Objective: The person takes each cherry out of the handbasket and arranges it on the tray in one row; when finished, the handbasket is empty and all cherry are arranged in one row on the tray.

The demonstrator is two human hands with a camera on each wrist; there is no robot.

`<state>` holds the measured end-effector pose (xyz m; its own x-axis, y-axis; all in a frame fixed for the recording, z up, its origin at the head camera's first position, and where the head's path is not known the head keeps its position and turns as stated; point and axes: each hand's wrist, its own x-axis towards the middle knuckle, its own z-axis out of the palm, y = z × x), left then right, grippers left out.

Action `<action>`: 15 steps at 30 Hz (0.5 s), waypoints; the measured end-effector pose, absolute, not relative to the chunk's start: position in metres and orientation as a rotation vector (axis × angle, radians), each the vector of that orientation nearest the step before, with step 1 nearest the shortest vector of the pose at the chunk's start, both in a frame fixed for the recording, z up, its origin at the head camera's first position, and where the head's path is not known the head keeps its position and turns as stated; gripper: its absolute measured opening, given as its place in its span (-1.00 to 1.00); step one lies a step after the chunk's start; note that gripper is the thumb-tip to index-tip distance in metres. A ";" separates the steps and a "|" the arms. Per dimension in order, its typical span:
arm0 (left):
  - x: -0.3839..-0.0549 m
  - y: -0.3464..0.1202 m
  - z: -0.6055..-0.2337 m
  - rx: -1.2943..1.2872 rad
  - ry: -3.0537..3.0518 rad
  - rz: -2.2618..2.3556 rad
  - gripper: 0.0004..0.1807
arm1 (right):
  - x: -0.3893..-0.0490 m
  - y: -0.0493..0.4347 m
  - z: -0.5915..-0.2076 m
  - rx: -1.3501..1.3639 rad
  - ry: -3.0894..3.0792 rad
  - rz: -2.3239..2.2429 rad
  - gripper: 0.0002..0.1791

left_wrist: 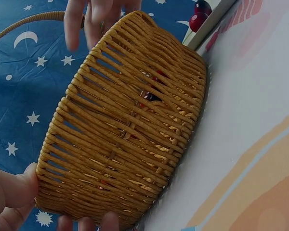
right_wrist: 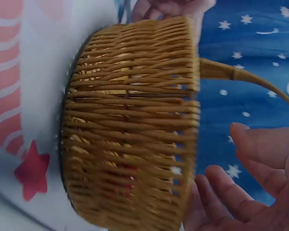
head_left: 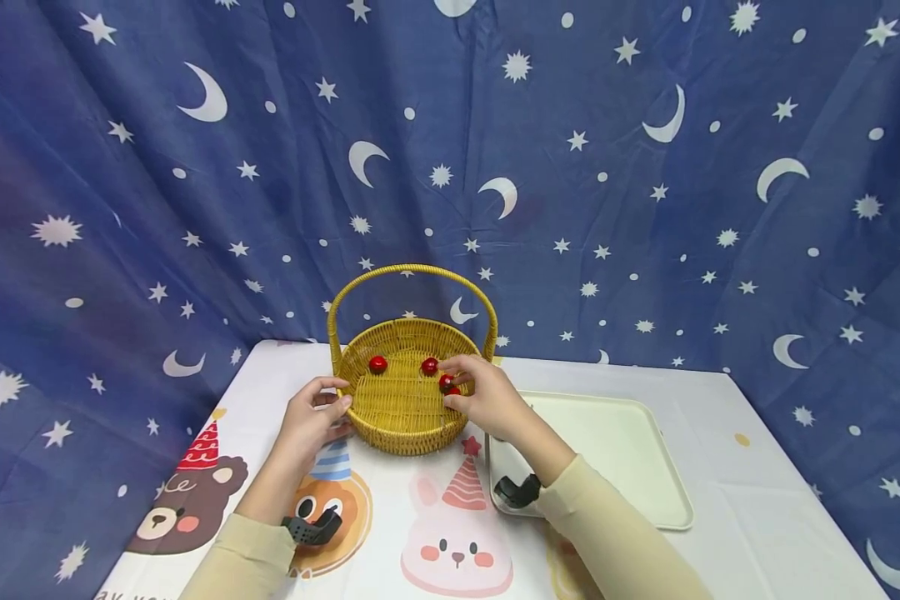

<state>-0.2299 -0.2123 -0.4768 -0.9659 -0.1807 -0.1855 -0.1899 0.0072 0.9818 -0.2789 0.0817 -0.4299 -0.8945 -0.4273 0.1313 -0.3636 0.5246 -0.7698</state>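
Note:
A yellow-brown wicker basket [head_left: 408, 439] with a tall arched handle stands on the table. My left hand [head_left: 307, 421] holds its left side, thumb at the rim and fingers against the outer wall. Inside lie several small, round, shiny red fruits [head_left: 377, 365], some of them at the right side. My right hand [head_left: 487, 398] is over the right rim, fingertips right by the red fruit [head_left: 447, 382] there. In the right wrist view, the right thumb and fingers [right_wrist: 260, 149] are spread apart with nothing between them. Red shows through the weave [right_wrist: 119, 180].
A cream tray [head_left: 607, 442] lies right of the basket, partly under the right forearm. In the left wrist view, dark and red round fruits [left_wrist: 198, 21] show beyond the tray's rim. A blue star-and-moon curtain [head_left: 450, 167] hangs behind the white cartoon-printed tablecloth [head_left: 375, 508].

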 end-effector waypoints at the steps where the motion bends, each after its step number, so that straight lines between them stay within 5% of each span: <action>1: -0.230 -0.213 -0.477 -0.406 2.224 2.169 -0.59 | -0.283 0.076 -0.432 -0.696 2.677 -1.300 -0.46; 15: -0.231 -0.213 -0.478 -0.423 2.220 2.184 -0.59 | -0.330 0.037 -0.440 -0.845 2.790 -0.461 -0.49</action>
<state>-0.2308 -0.2133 -0.4784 -0.9638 -0.1910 -0.1860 -0.1891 -0.0019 0.9820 -0.3299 0.0365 -0.4401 -0.8196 -0.5658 -0.0902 -0.5066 0.7892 -0.3471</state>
